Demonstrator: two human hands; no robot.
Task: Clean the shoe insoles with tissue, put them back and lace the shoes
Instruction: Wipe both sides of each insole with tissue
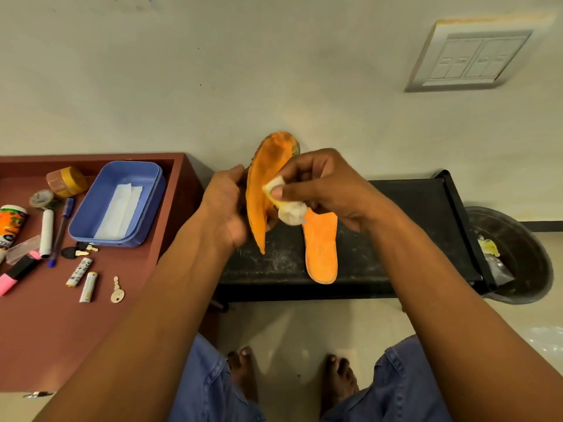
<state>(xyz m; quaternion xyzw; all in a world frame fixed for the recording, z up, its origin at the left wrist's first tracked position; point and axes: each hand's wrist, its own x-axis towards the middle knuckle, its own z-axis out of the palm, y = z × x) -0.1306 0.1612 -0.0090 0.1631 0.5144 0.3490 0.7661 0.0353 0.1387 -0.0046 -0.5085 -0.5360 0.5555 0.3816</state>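
Left hand: the left hand (225, 205) holds an orange insole (262, 190) upright by its edge, fingers curled round it, above the black counter (396, 226).
Right hand: the right hand (323, 187) pinches a crumpled white tissue (288, 205) against the insole's face.
Second insole: a second orange insole (321, 248) lies flat on the black counter, just beside the held one.
Left side: a brown counter (61, 330) carries a blue tray (91, 214) with folded tissue, batteries (82, 275), a key (117, 290), pens.
Right side: a dark bin (524, 257) stands on the floor.
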